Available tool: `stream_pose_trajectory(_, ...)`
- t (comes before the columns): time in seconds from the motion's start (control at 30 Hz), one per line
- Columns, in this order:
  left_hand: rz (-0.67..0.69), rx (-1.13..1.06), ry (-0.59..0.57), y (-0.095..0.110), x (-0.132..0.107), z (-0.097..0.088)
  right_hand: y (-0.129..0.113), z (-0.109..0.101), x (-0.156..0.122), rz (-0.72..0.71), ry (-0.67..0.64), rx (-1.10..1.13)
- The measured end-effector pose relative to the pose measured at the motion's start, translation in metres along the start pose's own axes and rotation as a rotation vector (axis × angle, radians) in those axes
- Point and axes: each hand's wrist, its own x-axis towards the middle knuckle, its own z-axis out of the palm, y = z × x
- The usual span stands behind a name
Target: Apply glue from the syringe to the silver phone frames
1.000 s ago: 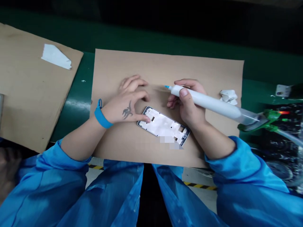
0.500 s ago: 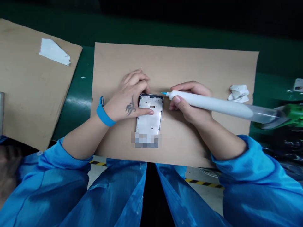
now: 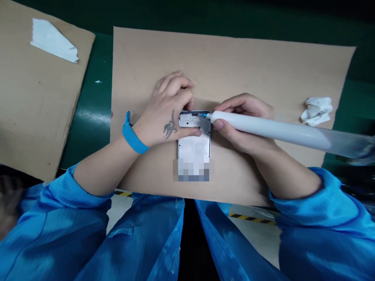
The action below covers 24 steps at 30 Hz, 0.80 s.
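A silver phone frame [image 3: 193,148] lies upright on the middle brown cardboard sheet [image 3: 263,70]. My left hand [image 3: 168,111], with a blue wristband [image 3: 133,136], grips the frame's top end, thumb across its face and fingers curled over the far edge. My right hand [image 3: 243,125] is closed round a long white dispensing syringe [image 3: 281,130]. Its blue tip [image 3: 202,115] touches the top right corner of the frame. Part of the frame's lower end is blurred out.
A crumpled white wipe [image 3: 316,110] lies on the right of the sheet. A second cardboard sheet [image 3: 35,101] with a white scrap [image 3: 52,41] lies at the left. Green bench surface [image 3: 93,105] shows between them. Blue sleeves fill the foreground.
The frame was turned from slanted to upright and shifted right. The syringe tip came down onto its top right corner. The view moved closer.
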Motion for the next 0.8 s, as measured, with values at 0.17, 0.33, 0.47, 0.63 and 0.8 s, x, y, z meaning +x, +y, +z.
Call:
stream_pose_trajectory(0.17, -0.036, -0.052, -0.039, -0.001, -0.001, -0.006, 0.002, 0.0, 0.001, 0.071, 0.105, 0.057)
stream_pose_trajectory(0.33, 0.012, -0.101, -0.01, -0.01, -0.002, -0.007, 0.0, 0.001, 0.001, 0.08, 0.155, 0.124)
stream_pose_trajectory(0.47, 0.031, -0.08, 0.036, -0.008, -0.002, -0.004, -0.003, 0.0, -0.001, 0.078, 0.079, 0.133)
stream_pose_trajectory(0.63, 0.008, -0.057, -0.021, -0.003, -0.004, -0.006, -0.002, -0.005, -0.002, 0.092, -0.004, 0.083)
stream_pose_trajectory(0.8, -0.003, -0.094, -0.046, -0.007, -0.003, -0.007, -0.004, -0.005, -0.001, 0.099, -0.032, 0.029)
